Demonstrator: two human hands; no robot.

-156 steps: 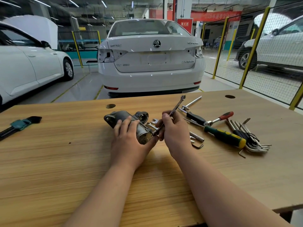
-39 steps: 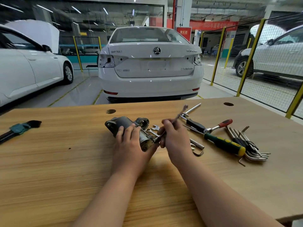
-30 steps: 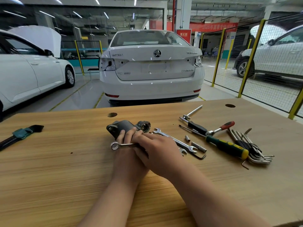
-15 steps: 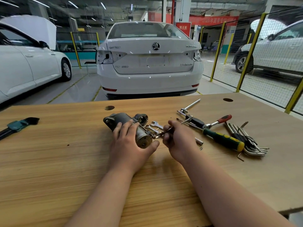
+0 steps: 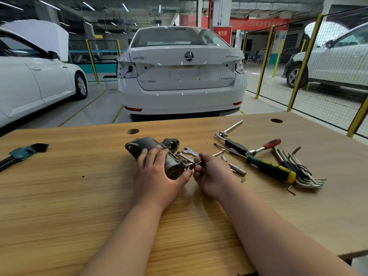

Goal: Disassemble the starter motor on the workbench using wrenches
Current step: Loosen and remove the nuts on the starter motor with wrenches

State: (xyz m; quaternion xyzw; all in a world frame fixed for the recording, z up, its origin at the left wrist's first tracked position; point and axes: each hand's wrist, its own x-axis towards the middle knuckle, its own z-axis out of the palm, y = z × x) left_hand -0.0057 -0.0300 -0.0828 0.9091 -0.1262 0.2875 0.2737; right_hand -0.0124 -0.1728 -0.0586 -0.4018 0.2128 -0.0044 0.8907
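Note:
The grey metal starter motor (image 5: 148, 144) lies on the wooden workbench (image 5: 79, 196), its round end facing me. My left hand (image 5: 157, 176) lies over its body and grips it. My right hand (image 5: 214, 174) sits just right of that end, fingertips pinched on a slim wrench (image 5: 186, 165) whose head meets the terminal hardware beside the end cap. Most of this wrench is hidden by the hand. A second, loose open-end wrench (image 5: 189, 150) lies behind on the bench.
Right of my hands lie a green-yellow screwdriver (image 5: 268, 170), a red-handled ratchet (image 5: 264, 146), a T-bar (image 5: 231, 127), a socket extension (image 5: 237, 169) and a bunch of hex keys (image 5: 302, 172). A green hex-key holder (image 5: 22, 153) is far left. A white car (image 5: 179, 76) stands beyond the bench.
A second ago my right hand crossed over the left with a wrench above the motor. It has come back to the right side, and the wrench handle now sits lower.

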